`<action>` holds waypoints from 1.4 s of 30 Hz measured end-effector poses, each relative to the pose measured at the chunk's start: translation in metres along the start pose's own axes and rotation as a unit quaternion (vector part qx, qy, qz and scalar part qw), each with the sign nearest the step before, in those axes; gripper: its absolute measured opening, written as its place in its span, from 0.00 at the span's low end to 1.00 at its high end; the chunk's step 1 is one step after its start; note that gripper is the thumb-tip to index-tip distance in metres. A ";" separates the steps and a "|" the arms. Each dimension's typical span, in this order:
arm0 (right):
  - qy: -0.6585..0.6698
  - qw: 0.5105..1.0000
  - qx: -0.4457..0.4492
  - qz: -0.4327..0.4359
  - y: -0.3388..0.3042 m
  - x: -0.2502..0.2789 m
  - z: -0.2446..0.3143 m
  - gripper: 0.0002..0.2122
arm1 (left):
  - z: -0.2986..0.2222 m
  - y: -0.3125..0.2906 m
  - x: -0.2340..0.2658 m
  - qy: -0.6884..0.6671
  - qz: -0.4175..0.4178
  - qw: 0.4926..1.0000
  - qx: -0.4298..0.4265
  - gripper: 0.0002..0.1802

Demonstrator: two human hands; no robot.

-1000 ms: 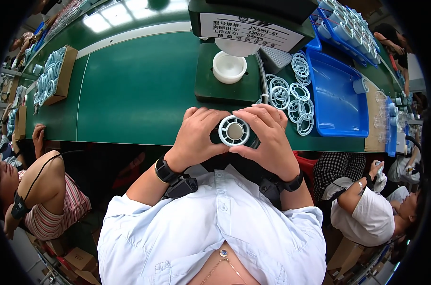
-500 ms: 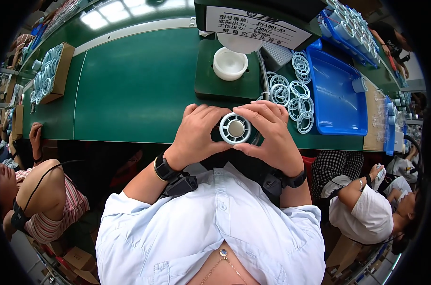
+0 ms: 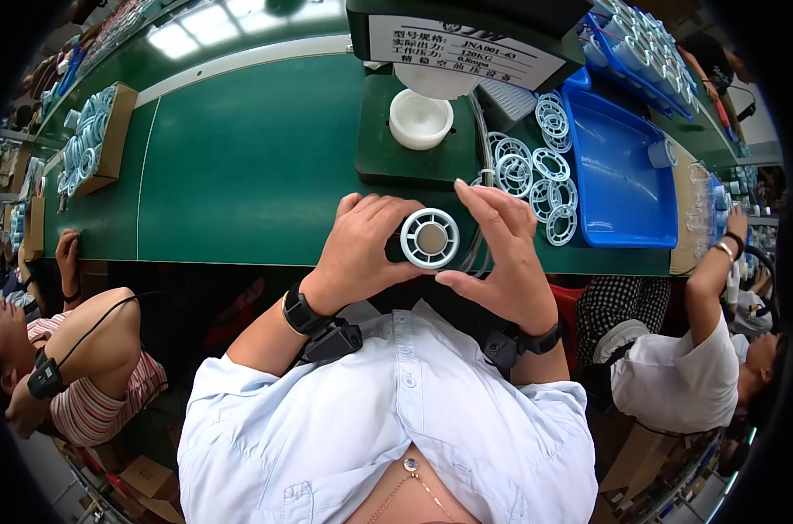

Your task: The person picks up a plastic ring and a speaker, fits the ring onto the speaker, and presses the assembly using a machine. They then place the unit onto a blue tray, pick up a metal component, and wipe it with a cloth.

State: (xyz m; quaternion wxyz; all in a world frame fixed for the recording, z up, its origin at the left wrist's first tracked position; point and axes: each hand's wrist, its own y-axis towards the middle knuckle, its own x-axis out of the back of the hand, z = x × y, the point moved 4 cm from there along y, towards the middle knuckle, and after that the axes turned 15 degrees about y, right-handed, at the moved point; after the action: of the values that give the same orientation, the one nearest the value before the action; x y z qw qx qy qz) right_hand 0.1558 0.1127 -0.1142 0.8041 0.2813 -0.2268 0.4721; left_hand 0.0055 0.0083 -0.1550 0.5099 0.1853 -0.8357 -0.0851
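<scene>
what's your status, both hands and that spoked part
Left hand gripping white spoked round part. Right hand open beside it. Nothing visibly blocking either hand.

The left hand (image 3: pixel 358 251) holds a spoked round part (image 3: pixel 431 238) (grey-centred).

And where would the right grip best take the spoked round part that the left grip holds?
Probably by the right side of its outer rim, coming from the person's right. The spoked round part faces the camera; the left grip holds its left edge, leaving the right curve exposed, and the right grip stands open beside it.
</scene>
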 end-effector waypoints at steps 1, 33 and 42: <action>-0.001 1.000 0.005 -0.004 -0.003 0.005 -0.002 0.39 | -0.002 -0.001 0.005 -0.036 0.012 0.999 0.006 0.31; -0.060 0.989 -0.049 -0.128 0.058 0.059 -0.085 0.24 | 0.045 0.101 0.035 -0.070 -0.023 0.997 0.017 0.31; -0.177 0.978 -0.048 -0.095 0.073 0.047 -0.099 0.14 | 0.059 0.093 0.038 -0.074 -0.048 0.996 -0.018 0.32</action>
State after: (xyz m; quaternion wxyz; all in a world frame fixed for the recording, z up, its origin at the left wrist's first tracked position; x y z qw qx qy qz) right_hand 0.1219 0.2371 -0.1402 0.8053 0.3412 -0.3600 0.3247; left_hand -0.0833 0.0754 -0.1206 0.4456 0.2095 -0.8594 -0.1378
